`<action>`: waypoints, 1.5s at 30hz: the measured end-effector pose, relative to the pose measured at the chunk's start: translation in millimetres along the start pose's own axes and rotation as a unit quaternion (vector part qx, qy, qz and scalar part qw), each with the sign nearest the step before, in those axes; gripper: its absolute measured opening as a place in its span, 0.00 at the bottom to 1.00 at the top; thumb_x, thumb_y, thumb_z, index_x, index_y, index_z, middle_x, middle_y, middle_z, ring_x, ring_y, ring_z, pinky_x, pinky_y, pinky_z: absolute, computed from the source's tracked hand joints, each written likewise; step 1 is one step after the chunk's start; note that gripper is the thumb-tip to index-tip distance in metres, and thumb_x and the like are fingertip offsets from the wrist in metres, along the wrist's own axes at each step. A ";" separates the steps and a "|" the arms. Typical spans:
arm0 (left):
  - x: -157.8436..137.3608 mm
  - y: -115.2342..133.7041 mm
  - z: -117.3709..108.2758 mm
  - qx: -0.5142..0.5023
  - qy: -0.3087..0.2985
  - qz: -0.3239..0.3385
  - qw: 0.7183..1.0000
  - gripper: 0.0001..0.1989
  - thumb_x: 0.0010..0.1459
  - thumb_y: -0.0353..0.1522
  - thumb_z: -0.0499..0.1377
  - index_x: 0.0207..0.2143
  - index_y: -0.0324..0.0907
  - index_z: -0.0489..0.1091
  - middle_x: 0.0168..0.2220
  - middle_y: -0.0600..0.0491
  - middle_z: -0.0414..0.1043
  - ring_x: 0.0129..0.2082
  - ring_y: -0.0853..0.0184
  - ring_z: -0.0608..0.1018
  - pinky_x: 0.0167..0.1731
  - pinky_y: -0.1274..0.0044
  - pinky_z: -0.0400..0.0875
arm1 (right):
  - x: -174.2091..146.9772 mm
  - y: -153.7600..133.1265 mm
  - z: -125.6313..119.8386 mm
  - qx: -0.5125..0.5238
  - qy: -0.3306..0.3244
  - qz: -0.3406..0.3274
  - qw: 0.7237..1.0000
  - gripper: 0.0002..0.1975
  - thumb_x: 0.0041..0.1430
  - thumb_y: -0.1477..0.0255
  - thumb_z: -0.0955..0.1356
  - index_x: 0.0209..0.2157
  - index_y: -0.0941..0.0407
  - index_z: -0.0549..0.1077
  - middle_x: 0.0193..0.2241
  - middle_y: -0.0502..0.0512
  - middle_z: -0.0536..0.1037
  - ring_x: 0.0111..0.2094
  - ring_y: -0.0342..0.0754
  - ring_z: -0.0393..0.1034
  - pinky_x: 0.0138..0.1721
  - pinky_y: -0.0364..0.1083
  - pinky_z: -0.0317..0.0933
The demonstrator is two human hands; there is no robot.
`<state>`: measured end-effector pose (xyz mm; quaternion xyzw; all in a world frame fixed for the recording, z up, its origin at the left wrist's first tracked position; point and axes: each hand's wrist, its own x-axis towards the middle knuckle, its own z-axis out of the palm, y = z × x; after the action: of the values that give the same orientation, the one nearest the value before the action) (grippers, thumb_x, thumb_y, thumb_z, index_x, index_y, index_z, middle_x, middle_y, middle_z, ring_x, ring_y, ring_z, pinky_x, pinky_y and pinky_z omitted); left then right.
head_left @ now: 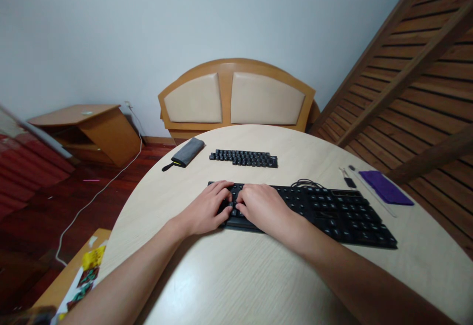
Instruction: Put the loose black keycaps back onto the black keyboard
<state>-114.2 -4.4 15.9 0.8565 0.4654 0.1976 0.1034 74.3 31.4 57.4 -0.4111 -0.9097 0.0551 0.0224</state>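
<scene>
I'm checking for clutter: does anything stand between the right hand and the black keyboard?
Nothing visible does: the right hand is at the keyboard, beside the left hand. The block of black keys lies beyond, out of the way.

The left hand [209,209] curls its grip over the left end of a black keyboard [325,211] on the round surface [221,275]; the right hand [264,209] lies just right of it, also touching the keyboard. Farther off sits a block of black keys [244,158], with a gray pouch [189,150] to its left. At far right lie a purple cloth [386,187] and a small black-ended tool [349,182].
</scene>
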 end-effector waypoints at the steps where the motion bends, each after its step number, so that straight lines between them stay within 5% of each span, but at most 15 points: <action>1: -0.1 0.0 0.1 0.000 0.000 0.000 1.000 0.03 0.63 0.31 0.54 0.39 0.43 0.65 0.61 0.44 0.64 0.62 0.54 0.66 0.60 0.59 0.63 | 0.2 0.3 0.9 0.000 0.003 0.001 1.000 0.10 0.62 0.69 0.68 0.39 0.54 0.82 0.35 0.60 0.83 0.39 0.56 0.78 0.40 0.48 0.66; 17: 0.1 -0.6 1.2 0.007 -0.001 -0.001 1.000 0.04 0.63 0.31 0.54 0.41 0.43 0.65 0.60 0.43 0.63 0.60 0.53 0.66 0.59 0.59 0.64 | -1.8 -12.9 6.2 -0.077 -0.005 -0.036 0.996 0.13 0.64 0.80 0.62 0.42 0.61 0.78 0.40 0.65 0.80 0.39 0.55 0.77 0.40 0.48 0.67; 34: 1.3 2.5 -0.6 0.012 -0.006 -0.007 1.000 0.03 0.63 0.31 0.55 0.39 0.42 0.64 0.60 0.42 0.64 0.61 0.53 0.66 0.60 0.59 0.63 | 2.9 10.7 -2.2 0.041 -0.027 -0.020 0.999 0.09 0.61 0.68 0.68 0.36 0.52 0.82 0.36 0.55 0.83 0.40 0.53 0.77 0.38 0.46 0.65; 39: 0.6 1.9 -0.2 0.014 0.000 -0.002 1.000 0.03 0.63 0.31 0.55 0.39 0.42 0.64 0.60 0.43 0.64 0.61 0.53 0.66 0.60 0.58 0.63 | 21.4 37.3 -0.4 0.089 -0.009 0.005 0.996 0.11 0.62 0.64 0.66 0.38 0.50 0.81 0.36 0.52 0.83 0.38 0.50 0.76 0.37 0.45 0.63; 45: 0.9 0.1 1.1 0.015 0.008 0.009 1.000 0.03 0.63 0.31 0.54 0.39 0.43 0.65 0.59 0.43 0.64 0.60 0.53 0.67 0.59 0.58 0.65 | 71.8 43.5 12.7 -0.039 0.076 0.043 0.995 0.14 0.63 0.72 0.65 0.47 0.55 0.77 0.44 0.58 0.81 0.48 0.53 0.73 0.44 0.46 0.62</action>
<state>-113.2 -3.7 15.1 0.8605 0.4617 0.1979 0.0849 58.2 112.8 39.3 -0.4533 -0.8883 -0.0108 0.0732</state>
